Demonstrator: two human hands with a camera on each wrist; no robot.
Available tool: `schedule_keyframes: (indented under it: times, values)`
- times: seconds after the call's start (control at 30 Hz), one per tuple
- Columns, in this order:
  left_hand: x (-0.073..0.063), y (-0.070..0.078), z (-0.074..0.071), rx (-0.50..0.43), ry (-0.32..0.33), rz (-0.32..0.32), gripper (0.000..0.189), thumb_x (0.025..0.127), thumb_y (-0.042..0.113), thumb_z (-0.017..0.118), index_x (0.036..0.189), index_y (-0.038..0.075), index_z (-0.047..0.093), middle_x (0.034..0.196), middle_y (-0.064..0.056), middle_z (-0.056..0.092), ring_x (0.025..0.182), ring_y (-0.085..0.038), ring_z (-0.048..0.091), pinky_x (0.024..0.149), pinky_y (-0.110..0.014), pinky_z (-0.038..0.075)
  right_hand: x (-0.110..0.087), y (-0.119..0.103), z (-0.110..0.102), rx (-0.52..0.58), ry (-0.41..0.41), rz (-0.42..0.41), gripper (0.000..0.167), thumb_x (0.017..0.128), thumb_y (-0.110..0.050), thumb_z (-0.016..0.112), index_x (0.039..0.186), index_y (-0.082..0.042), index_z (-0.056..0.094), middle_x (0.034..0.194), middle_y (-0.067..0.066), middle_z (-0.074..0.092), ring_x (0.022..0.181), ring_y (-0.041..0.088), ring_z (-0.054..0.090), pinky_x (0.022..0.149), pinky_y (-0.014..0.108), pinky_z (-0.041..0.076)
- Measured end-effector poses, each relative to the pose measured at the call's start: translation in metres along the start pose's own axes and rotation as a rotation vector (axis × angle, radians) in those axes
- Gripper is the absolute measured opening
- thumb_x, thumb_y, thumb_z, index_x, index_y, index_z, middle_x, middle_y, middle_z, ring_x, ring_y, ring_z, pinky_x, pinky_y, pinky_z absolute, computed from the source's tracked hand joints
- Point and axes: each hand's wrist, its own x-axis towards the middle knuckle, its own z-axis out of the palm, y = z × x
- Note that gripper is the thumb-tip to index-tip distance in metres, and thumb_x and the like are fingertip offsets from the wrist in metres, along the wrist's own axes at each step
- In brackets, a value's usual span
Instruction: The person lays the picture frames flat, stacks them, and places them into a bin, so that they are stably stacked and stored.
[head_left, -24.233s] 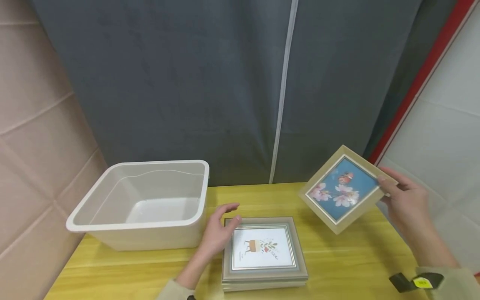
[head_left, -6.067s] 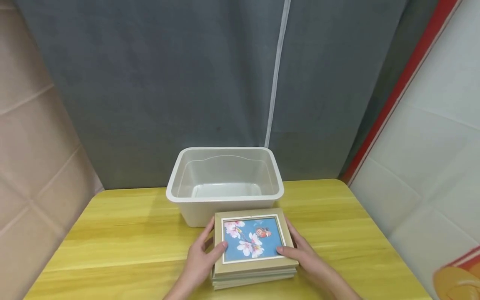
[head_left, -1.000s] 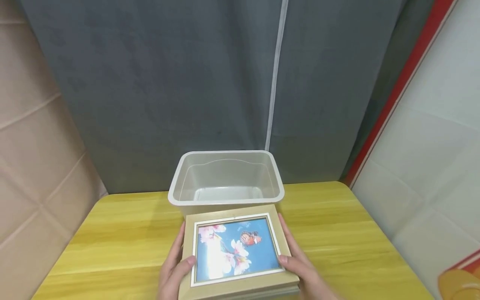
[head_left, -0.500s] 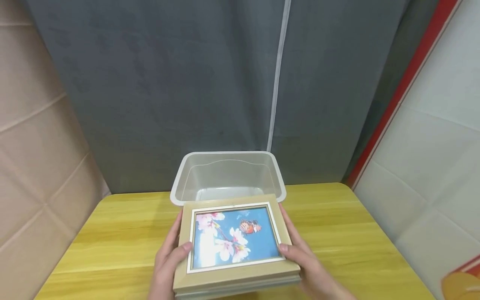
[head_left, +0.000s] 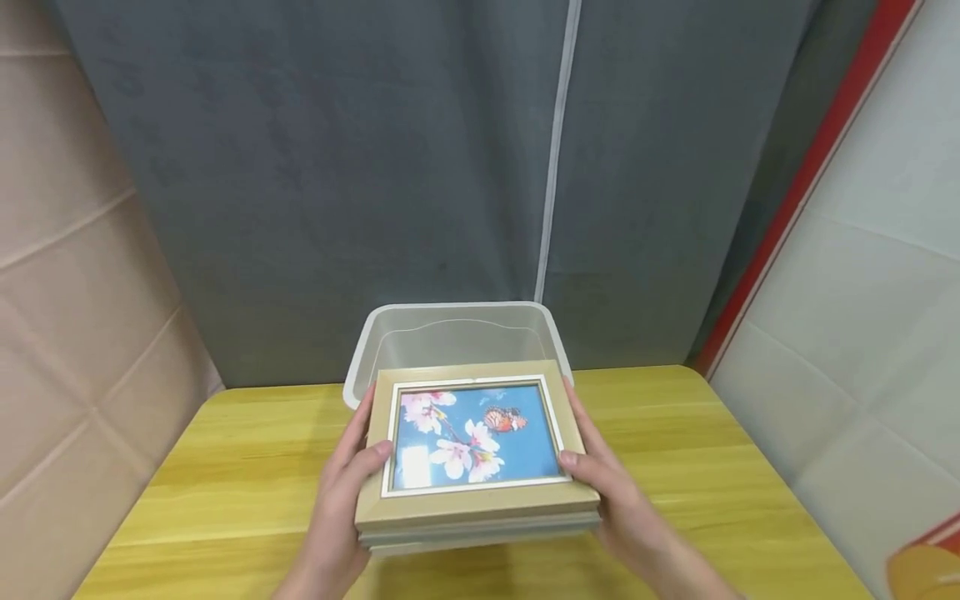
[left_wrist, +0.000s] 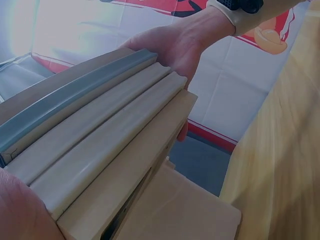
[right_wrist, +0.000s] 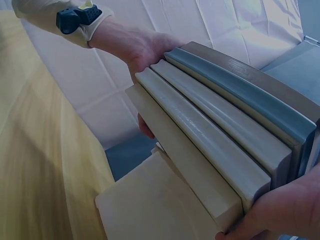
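Note:
A stack of several picture frames (head_left: 480, 527) is held up off the table between my two hands. The top frame (head_left: 480, 496) is light beige with a white inner border, around a picture of pink blossoms and an orange butterfly on blue. My left hand (head_left: 337, 500) grips the stack's left side, its thumb on the top frame's edge. On the opposite side my right hand (head_left: 618, 504) grips it the same way. The wrist views show the layered edges, a blue-grey frame (right_wrist: 245, 95) among cream ones. Behind, the stack overlaps an off-white plastic bin (head_left: 461, 340), hiding its front.
Yellow wood-grain table (head_left: 225, 492) extends to both sides of the bin. A dark grey curtain (head_left: 337, 183) hangs behind it. Pale panels stand left and right, the right wall (head_left: 847, 333) edged with a red strip.
Over the last second both hands have raised the stack and moved it forward, so that it now covers the bin's front rim. The bin has stayed in place.

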Motion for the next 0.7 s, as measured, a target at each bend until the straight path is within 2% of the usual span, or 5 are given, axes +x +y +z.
schedule_keyframes:
  times: [0.1, 0.23, 0.37, 0.6, 0.7]
  values:
    - [0.003, 0.002, 0.001, 0.009, -0.006, 0.003, 0.066, 0.106, 0.018, 0.041, 0.165, 0.035, 0.017, 0.165, -0.004, 0.017, 0.133, -0.027, 0.046, 0.099, -0.033, 0.051, 0.001, -0.002, 0.0, 0.002, 0.0, -0.005, 0.079, 0.1, -0.024, 0.045, 0.163, -0.046, 0.003, 0.169, 0.011, -0.015, 0.133, 0.044, 0.033, 0.103, 0.048, 0.039]
    - [0.007, 0.005, 0.003, 0.014, 0.004, 0.007, 0.065, 0.106, 0.018, 0.041, 0.164, 0.035, 0.019, 0.164, -0.003, 0.019, 0.136, -0.029, 0.041, 0.1, -0.031, 0.049, 0.004, -0.007, 0.001, -0.008, 0.004, -0.01, 0.079, 0.1, -0.024, 0.046, 0.163, -0.047, 0.004, 0.169, 0.009, -0.013, 0.134, 0.044, 0.033, 0.102, 0.046, 0.042]
    - [0.017, 0.011, 0.002, 0.009, 0.022, 0.017, 0.065, 0.104, 0.018, 0.042, 0.164, 0.033, 0.021, 0.164, -0.001, 0.02, 0.137, -0.028, 0.038, 0.101, -0.028, 0.047, 0.013, -0.015, 0.002, -0.021, 0.019, -0.006, 0.077, 0.101, -0.026, 0.045, 0.163, -0.046, 0.005, 0.169, 0.006, -0.009, 0.135, 0.044, 0.032, 0.102, 0.042, 0.043]
    - [0.024, 0.018, 0.002, 0.029, 0.056, -0.011, 0.067, 0.102, 0.019, 0.042, 0.164, 0.034, 0.023, 0.16, 0.001, 0.028, 0.129, -0.03, 0.047, 0.097, -0.031, 0.049, 0.021, -0.021, 0.002, 0.009, 0.033, 0.038, 0.075, 0.101, -0.027, 0.045, 0.162, -0.051, 0.008, 0.168, 0.005, -0.004, 0.135, 0.044, 0.031, 0.1, 0.042, 0.04]
    - [0.024, 0.019, 0.003, 0.027, 0.051, -0.011, 0.067, 0.102, 0.018, 0.042, 0.164, 0.035, 0.022, 0.162, 0.002, 0.025, 0.132, -0.03, 0.043, 0.099, -0.03, 0.047, 0.021, -0.022, 0.002, 0.015, 0.035, 0.044, 0.076, 0.1, -0.027, 0.046, 0.162, -0.05, 0.007, 0.168, 0.006, -0.006, 0.136, 0.046, 0.028, 0.101, 0.043, 0.038]
